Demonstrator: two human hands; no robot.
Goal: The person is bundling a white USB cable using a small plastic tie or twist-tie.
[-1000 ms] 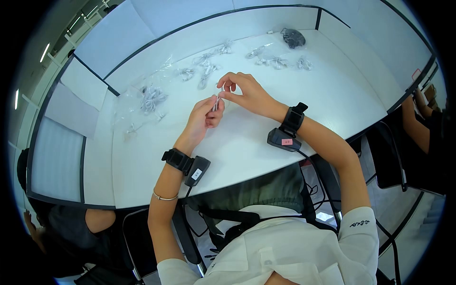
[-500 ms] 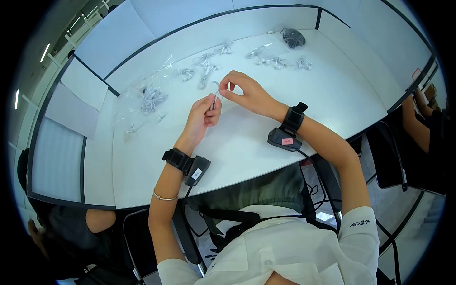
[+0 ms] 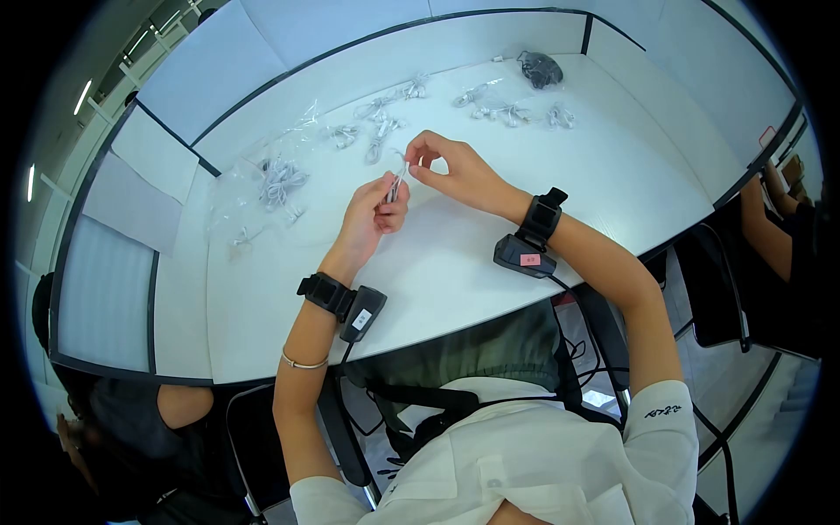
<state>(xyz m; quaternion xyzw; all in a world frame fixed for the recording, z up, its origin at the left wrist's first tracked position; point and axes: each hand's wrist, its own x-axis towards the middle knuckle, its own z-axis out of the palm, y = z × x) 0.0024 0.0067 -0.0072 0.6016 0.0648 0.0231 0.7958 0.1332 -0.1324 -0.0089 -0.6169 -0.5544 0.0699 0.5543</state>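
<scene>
My left hand point(image 3: 377, 206) is closed around a folded white cable point(image 3: 396, 185) held above the table. Beside it, my right hand point(image 3: 451, 171) pinches part of the same cable between thumb and fingertips. A short loop of the cable sticks up between the two hands. Beyond my hands lie several bundled white cables point(image 3: 381, 140). To the left, a larger heap of white cables point(image 3: 282, 182) rests on clear plastic bags point(image 3: 232, 197).
At the back right are more bundled white cables point(image 3: 503, 114) and a dark bundle in clear plastic point(image 3: 540, 70). Low partitions point(image 3: 367, 48) edge the white table point(image 3: 455, 271). Wired black devices point(image 3: 525, 255) are strapped to my wrists. Other people sit to either side.
My right fingers have shifted very slightly at the top of the cable, and the cable loop there looks smaller. My left hand stays nearly in place.
</scene>
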